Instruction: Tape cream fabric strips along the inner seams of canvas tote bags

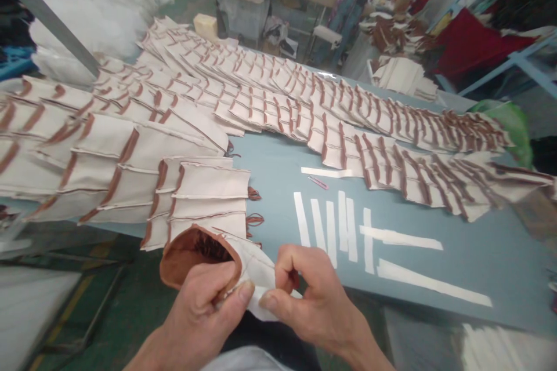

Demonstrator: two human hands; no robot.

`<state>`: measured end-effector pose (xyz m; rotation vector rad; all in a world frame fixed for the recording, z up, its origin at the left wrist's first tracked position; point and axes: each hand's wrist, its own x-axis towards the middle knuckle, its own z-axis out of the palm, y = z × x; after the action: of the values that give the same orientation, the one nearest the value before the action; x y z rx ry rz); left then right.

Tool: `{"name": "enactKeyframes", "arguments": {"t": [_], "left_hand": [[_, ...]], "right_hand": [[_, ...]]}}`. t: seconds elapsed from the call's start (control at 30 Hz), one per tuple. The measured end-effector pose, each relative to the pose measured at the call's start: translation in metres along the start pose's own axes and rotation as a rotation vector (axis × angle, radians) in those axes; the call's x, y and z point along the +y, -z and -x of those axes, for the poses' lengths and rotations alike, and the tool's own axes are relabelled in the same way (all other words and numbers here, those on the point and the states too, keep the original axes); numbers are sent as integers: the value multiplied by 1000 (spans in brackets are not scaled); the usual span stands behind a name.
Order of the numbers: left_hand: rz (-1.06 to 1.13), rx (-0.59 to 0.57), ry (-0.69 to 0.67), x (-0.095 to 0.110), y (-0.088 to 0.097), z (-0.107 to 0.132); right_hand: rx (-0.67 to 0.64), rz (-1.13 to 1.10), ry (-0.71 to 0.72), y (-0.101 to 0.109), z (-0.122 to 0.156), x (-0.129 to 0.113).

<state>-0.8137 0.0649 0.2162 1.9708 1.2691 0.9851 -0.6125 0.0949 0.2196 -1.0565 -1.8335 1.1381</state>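
A sewn piece (256,261), cream outside with a brown suede-like inside, is held over the table's near edge, its round open end facing me. My left hand (209,301) is closed on the rim of that opening, thumb on the outside and fingers partly inside. Beside it my right hand (304,295) pinches with thumb and forefinger at the white edge of the piece. Between the two thumbs shows a white band (263,304); whether it is a separate strip or the piece's own edge is hard to tell. Part of the piece is hidden behind my hands.
Several white strips (411,237) lie loose on the blue-grey table (270,156), near a small pink-handled tool (318,182). Long overlapping rows of cream pieces with brown edges (209,191) cover the left and far side. A person (348,6) stands behind the table.
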Motion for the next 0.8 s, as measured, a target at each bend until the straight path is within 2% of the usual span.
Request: {"name": "enactKeyframes", "arguments": {"t": [0.1,0.2,0.4,0.53,0.63,0.7,0.8], "left_hand": [[22,-3,27,2,0,-2],[55,-15,56,3,-3,-3],[64,64,113,10,-10,-5],[111,83,121,15,-11,-14],[108,96,156,15,-8,-18],[96,69,177,10,-5,-13],[89,64,214,0,-1,3]], "right_hand": [[-115,17,114,-8,3,1],[-154,38,103,-16,3,2],[-131,48,-18,-24,-2,-6],[-144,57,-7,-25,-6,-6],[-67,89,45,-25,-6,-1],[-25,92,72,-24,-6,2],[-40,67,64,-22,-6,3]]}}
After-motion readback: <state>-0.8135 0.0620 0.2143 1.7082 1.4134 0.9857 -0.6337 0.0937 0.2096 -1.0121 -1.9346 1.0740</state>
